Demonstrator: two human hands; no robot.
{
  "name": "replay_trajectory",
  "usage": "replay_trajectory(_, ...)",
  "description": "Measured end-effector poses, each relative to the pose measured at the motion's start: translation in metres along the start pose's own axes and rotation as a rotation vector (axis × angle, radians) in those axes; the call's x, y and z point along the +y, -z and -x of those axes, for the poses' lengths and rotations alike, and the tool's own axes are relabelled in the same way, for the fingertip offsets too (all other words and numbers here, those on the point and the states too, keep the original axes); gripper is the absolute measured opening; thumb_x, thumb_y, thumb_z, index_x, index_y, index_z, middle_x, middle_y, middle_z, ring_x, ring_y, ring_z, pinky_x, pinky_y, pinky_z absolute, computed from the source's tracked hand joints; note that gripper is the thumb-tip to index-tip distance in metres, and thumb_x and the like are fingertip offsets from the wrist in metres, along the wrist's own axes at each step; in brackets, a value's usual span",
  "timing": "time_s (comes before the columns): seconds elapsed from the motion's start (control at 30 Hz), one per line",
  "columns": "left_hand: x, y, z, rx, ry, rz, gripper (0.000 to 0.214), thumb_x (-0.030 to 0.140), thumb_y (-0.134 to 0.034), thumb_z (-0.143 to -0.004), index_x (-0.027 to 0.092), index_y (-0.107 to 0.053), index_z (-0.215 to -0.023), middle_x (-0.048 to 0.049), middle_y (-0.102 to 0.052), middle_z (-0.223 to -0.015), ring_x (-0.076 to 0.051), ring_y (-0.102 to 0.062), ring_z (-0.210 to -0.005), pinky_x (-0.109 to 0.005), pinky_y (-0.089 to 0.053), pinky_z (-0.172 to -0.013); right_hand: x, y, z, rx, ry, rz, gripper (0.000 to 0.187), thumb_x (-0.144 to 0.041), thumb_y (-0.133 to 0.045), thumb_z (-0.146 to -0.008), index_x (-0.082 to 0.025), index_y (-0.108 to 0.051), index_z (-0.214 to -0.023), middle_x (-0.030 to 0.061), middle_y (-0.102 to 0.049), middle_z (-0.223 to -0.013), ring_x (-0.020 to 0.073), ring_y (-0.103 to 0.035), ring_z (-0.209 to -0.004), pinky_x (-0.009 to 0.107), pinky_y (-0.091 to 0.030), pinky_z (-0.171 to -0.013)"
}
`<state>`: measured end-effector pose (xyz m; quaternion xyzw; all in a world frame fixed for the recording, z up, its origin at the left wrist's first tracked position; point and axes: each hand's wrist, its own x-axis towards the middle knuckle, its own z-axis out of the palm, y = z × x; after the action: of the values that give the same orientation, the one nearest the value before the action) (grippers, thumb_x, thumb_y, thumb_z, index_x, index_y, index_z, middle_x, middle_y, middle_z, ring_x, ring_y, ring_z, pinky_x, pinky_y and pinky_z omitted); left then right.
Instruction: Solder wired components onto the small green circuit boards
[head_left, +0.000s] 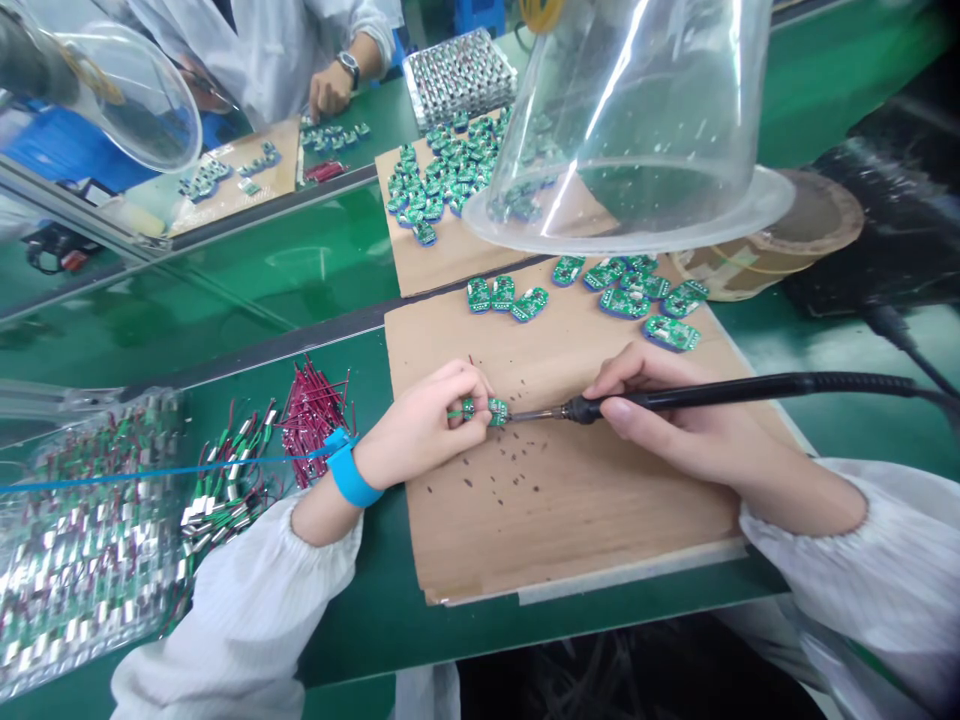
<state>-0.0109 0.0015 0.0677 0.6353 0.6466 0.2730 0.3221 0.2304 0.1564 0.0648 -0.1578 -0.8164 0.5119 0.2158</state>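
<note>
Over the brown cardboard sheet, my left hand pinches a small green circuit board; the fingers cover part of it. A blue strap circles that wrist. My right hand is closed round the black handle of a soldering iron, which points left. Its metal tip meets the right edge of the board, or lies very near it. Green wire shows between my left fingers, and what it joins is hidden. Dark burnt specks dot the cardboard below the board.
More circuit boards lie along the cardboard's far side and on a raised shelf. Left are red wires, small motors with wires and a filled plastic tray. A clear funnel hood hangs overhead. A co-worker's hand rests opposite.
</note>
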Motion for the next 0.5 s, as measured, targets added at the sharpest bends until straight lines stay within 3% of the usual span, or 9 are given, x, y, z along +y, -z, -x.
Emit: replay_trajectory(0.5,-0.0012,-0.0002,0.0005,0.000,-0.016,0.007,0.013,0.009,-0.059,-0.090,0.020,-0.055,-0.086,-0.0035,-0.062,-0.109,-0.017,-0.061,-0.096,-0.032,-0.048,-0.084,0.0036,0.0012,0.0023,0.028,-0.025,-0.005,0.013,-0.037,-0.072,-0.093,-0.026,-0.067,-0.092,0.0033,-0.071,-0.081,0.0189,-0.066,-0.068,0.031,-0.052,-0.056)
